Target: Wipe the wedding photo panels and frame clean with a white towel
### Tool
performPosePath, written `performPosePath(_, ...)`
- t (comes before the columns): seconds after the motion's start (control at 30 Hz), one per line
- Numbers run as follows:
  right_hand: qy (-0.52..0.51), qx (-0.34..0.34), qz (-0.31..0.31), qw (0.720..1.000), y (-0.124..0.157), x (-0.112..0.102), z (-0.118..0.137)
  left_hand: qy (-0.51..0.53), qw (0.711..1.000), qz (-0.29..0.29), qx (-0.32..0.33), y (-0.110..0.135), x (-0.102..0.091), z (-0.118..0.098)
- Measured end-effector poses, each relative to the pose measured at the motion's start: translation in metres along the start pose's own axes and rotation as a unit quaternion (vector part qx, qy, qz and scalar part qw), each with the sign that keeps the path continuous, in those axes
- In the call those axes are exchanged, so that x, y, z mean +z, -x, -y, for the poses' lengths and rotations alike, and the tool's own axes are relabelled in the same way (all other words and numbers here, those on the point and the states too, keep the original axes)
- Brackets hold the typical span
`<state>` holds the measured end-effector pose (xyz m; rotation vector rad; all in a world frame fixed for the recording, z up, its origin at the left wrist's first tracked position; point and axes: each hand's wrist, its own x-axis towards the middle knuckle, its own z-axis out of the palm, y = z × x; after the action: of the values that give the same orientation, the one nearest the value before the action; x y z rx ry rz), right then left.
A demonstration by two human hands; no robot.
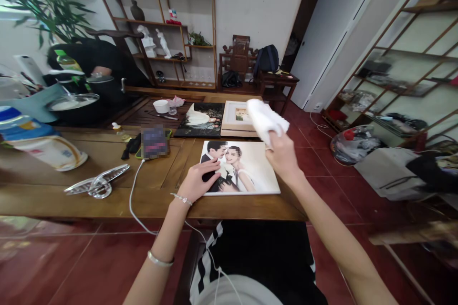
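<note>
A photo panel (263, 176) with a wedding picture lies flat near the front edge of the wooden table. My left hand (200, 178) rests on its left side, fingers spread over the dark suit in the print. My right hand (284, 157) grips a folded white cloth (266, 116), lifted over the panel's upper right corner; some of its fingers are hidden by the cloth. Behind the panel lie a dark picture (182, 126) with a white dress and a light framed picture (231, 126), partly covered by the cloth.
Left on the table (179, 157) are a phone (153, 142) on a white cable, a clear hair claw (100, 185), a wipes pack (39, 138) and a white bowl (161, 106). Someone in black (103, 64) sits behind a dark pot (102, 86). A wooden chair (239, 59) stands farther back.
</note>
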<state>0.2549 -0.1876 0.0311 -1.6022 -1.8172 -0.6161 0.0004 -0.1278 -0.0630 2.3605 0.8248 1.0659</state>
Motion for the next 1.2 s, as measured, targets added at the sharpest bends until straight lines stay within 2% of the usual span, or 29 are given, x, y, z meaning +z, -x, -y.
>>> performPosePath(0.07, -0.014, -0.071, 0.063, 0.995, -0.008, 0.025, 0.017, -0.004, 1.0, 0.005, 0.0, 0.0, 0.0, 0.0)
performPosePath(0.17, -0.048, -0.173, 0.192, 0.965, -0.014, 0.052, 0.043, -0.01, 1.0, 0.007, -0.002, -0.001, -0.001, 0.0)
performPosePath(0.23, -0.066, -0.203, 0.254, 0.943, -0.015, 0.058, 0.055, -0.016, 1.0, 0.008, -0.007, -0.001, -0.001, 0.0)
performPosePath(0.3, -0.073, -0.208, 0.278, 0.935, -0.014, 0.058, 0.058, -0.018, 1.0, 0.008, -0.012, -0.001, -0.002, 0.0)
performPosePath(0.43, -0.062, -0.186, 0.303, 0.933, -0.005, 0.042, 0.04, -0.005, 1.0, 0.01, -0.009, -0.001, -0.002, 0.0)
performPosePath(0.53, -0.039, -0.152, 0.314, 0.936, 0.01, 0.026, 0.011, 0.0, 1.0, 0.012, -0.007, -0.001, -0.001, 0.0)
performPosePath(0.63, 0.0, -0.09, 0.31, 0.947, 0.023, 0.006, -0.021, -0.002, 1.0, 0.011, -0.012, -0.001, -0.002, 0.0)
performPosePath(0.77, 0.067, 0.025, 0.263, 0.962, 0.026, -0.027, -0.052, -0.005, 1.0, 0.013, -0.011, -0.001, -0.002, -0.002)
performPosePath(0.87, 0.108, 0.066, 0.195, 0.973, 0.027, -0.039, -0.056, -0.004, 1.0, 0.011, -0.011, -0.001, -0.002, -0.002)
performPosePath(0.97, 0.1, -0.009, 0.165, 0.981, 0.034, -0.026, -0.042, -0.003, 1.0, 0.009, -0.008, 0.0, -0.002, -0.001)
performPosePath(1.1, 0.035, -0.141, 0.22, 0.965, 0.039, 0.015, -0.02, -0.004, 1.0, 0.011, -0.006, 0.0, -0.002, -0.001)
performPosePath(1.2, 0.007, -0.178, 0.246, 0.953, 0.033, 0.042, -0.01, -0.001, 1.0, 0.011, -0.005, -0.001, -0.002, -0.001)
